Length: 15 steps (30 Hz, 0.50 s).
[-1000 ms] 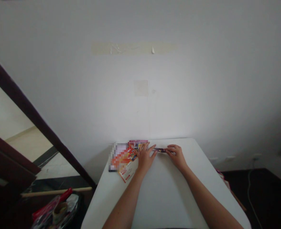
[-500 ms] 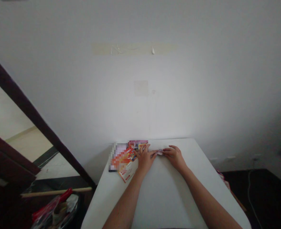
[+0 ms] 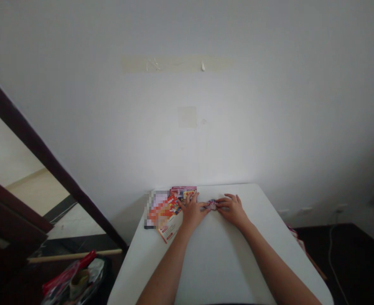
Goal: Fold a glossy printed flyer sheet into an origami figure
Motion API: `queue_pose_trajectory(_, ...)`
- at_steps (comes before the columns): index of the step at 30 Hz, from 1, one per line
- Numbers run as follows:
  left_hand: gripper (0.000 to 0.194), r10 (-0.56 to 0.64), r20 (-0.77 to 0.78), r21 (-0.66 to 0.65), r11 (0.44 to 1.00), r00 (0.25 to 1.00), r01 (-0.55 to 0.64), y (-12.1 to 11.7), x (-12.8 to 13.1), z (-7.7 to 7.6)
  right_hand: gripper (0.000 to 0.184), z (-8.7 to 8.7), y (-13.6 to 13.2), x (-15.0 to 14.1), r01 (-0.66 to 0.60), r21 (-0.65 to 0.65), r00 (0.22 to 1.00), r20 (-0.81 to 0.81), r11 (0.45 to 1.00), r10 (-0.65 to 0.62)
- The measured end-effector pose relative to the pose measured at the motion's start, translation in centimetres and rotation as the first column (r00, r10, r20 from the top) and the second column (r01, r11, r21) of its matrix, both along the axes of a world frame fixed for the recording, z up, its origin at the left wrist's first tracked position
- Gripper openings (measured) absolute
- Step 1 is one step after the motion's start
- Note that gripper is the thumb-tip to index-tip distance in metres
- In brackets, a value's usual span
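A small purple-and-pink patterned piece (image 3: pixel 212 205), apparently folded paper, sits between my hands over the white table (image 3: pixel 212 262). My left hand (image 3: pixel 191 213) pinches its left side with thumb and index finger, the other fingers spread over printed leaflets. On the right side, my right hand (image 3: pixel 233 209) grips it with thumb and forefinger, while its outer fingers are raised. The fingertips cover both ends of the piece. Under and beside my left hand lie an orange-and-white leaflet (image 3: pixel 171 228) and a stack of colourful printed papers (image 3: pixel 183 189).
The table's far edge meets a pale wall (image 3: pixel 269 106) bearing tape marks. Lower left, on the floor, is a bin (image 3: pixel 82 284) with red plastic and wrappers, near a wooden stick (image 3: pixel 75 255). A cable (image 3: pixel 330 254) hangs at the right.
The patterned piece has gone from a narrow strip to a wider, rounder shape between my fingers. My hands have barely shifted.
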State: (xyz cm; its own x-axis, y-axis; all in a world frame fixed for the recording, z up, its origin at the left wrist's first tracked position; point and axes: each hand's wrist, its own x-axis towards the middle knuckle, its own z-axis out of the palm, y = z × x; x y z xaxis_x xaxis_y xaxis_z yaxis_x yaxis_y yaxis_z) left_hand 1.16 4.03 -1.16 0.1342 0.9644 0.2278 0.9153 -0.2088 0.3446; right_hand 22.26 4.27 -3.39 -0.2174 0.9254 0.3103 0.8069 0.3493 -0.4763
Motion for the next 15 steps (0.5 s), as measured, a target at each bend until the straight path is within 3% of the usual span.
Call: queue_pose_trajectory(15,0.023,-0.078,0.049,0.073,0.995,0.996,0.074,0.0,0.25,-0.15,0.017,0.27,-0.11,-0.42,-0.021,0.039,1.0,0.004,0.999,0.021)
